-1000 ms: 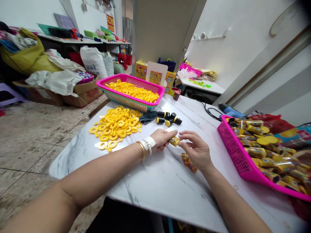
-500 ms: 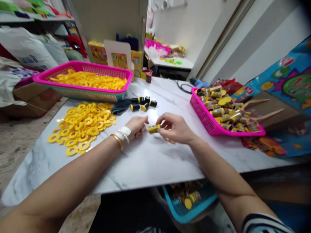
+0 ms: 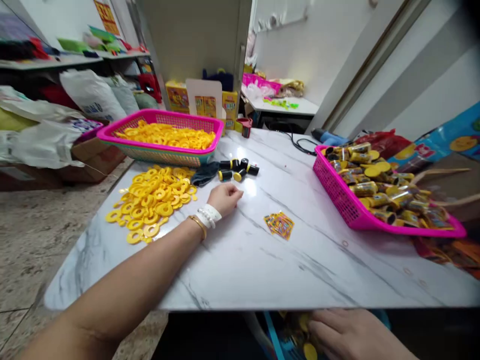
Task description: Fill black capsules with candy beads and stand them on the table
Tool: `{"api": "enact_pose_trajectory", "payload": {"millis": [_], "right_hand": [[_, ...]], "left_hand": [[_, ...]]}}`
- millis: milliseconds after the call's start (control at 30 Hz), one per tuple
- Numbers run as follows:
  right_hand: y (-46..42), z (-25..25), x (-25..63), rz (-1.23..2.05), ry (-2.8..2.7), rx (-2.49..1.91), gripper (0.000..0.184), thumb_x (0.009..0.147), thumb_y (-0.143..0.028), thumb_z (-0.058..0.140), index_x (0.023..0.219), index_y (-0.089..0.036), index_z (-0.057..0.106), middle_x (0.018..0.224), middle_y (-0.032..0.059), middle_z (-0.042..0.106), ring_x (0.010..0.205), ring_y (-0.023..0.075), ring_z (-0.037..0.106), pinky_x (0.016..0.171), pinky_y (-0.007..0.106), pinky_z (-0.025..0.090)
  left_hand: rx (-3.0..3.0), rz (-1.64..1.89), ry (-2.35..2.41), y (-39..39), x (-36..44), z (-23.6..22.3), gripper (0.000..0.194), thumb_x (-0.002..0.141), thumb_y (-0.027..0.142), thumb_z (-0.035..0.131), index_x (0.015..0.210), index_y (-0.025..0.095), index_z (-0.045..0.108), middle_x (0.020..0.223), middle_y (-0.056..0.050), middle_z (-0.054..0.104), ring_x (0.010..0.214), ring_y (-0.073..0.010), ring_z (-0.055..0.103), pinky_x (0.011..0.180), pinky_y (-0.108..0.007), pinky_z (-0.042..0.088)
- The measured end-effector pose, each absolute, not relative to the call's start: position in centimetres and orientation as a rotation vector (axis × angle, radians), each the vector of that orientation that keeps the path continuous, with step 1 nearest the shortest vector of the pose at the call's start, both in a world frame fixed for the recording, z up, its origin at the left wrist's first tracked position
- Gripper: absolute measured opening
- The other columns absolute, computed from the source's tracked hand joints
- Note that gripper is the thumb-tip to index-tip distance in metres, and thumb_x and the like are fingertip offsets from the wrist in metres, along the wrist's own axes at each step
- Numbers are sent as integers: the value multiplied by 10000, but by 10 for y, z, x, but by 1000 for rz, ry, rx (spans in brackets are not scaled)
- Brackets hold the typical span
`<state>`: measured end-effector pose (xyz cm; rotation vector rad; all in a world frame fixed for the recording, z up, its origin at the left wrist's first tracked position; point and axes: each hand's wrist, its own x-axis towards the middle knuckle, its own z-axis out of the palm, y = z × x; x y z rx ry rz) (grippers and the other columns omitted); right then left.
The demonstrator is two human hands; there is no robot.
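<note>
My left hand (image 3: pixel 225 199) rests on the white marbled table (image 3: pixel 232 270) with its fingers curled in; whatever they may hold is hidden. Below the table's front edge, my right hand (image 3: pixel 348 330) reaches into a blue basket (image 3: pixel 273 340) containing small yellow-capped cylinders (image 3: pixel 309 350). Its fingertips are out of sight among them. A few printed stickers (image 3: pixel 279 224) lie on the table to the right of my left hand. Beyond that hand are several black cylinders with yellow ends (image 3: pixel 240 169), beside a dark cloth (image 3: pixel 205 174). Left of it spreads a heap of yellow rings (image 3: pixel 150 200).
A pink basket (image 3: pixel 337 202) at the right is heaped with labelled yellow cylinders (image 3: pixel 365 188). Another pink basket (image 3: pixel 159 116) at the back left holds yellow rings. Behind it stand printed yellow boxes (image 3: pixel 177 96). A black cable (image 3: pixel 300 145) lies at the table's back edge.
My right hand has left the tabletop with the yellow labelled cylinder and dropped to the blue basket below, uncovering the stickers. My left hand stays on the table. The view has swung slightly left.
</note>
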<state>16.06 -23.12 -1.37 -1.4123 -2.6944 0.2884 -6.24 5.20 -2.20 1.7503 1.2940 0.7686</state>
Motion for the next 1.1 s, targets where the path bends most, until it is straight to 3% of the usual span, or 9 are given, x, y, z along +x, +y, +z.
{"api": "enact_pose_trajectory", "payload": {"millis": [67,167,233,333,433,600,767,900,1100], "right_hand": [[-201,17,160,495,-2551,-1322,186,865,-143,550,928,-281,658,751,0,710,608,142,652,564,253,488],[-118,45,153,320,-2191,-1388,116,889,-244,572,860,-275,679,770,0,720,627,150,646,608,271,488],[-47,40,146,96,-1995,-1530,132,859,-277,604,951,-251,696,917,38,731,775,199,665,740,323,508],[48,16,136,86,-1955,-1678,397,787,-234,648,1183,-203,640,1221,93,659,1028,243,631,901,371,487],[93,-3,133,121,-1977,-1726,346,753,-195,645,1096,-162,681,1127,127,693,1039,273,624,920,401,471],[67,-14,143,290,-2013,-1805,210,694,-207,684,901,-173,691,825,61,719,784,212,657,768,338,506],[16,-20,135,906,-1863,-1454,487,772,-301,665,1240,-214,563,958,27,722,728,147,668,680,280,531],[1,-22,127,558,-1967,-1493,307,777,-300,713,1079,-252,692,885,6,723,738,156,645,738,301,501],[-11,-17,143,268,-2144,-1497,220,762,-307,755,971,-245,727,872,30,719,813,206,622,754,329,483]], "left_hand": [[1873,753,1316,49,-63,-21,243,802,344,598,613,192,595,492,22,576,521,-142,523,578,-246,359],[1909,748,1323,47,-64,-19,245,811,342,585,611,201,598,505,17,598,560,-163,554,621,-262,376],[1883,741,1306,48,-65,-20,248,816,348,579,615,204,599,511,14,609,564,-169,566,624,-265,385],[1875,744,1293,50,-67,-22,248,822,348,571,618,207,592,512,11,616,565,-174,578,628,-269,395],[1875,752,1295,52,-67,-23,238,822,337,572,621,209,587,504,10,612,575,-179,590,630,-272,402],[1837,785,1332,51,-65,-26,214,807,393,615,751,189,640,632,-19,662,665,-190,616,650,-278,414],[1981,887,1183,48,-60,-31,237,814,391,652,935,189,673,766,-18,676,696,-164,601,674,-270,428],[2231,970,1018,40,-57,-32,79,797,228,655,854,174,669,808,-21,645,690,-140,566,683,-258,438],[2354,851,875,25,-53,-33,298,801,216,654,1099,231,657,1066,-48,623,731,-133,573,710,-265,479]]}}
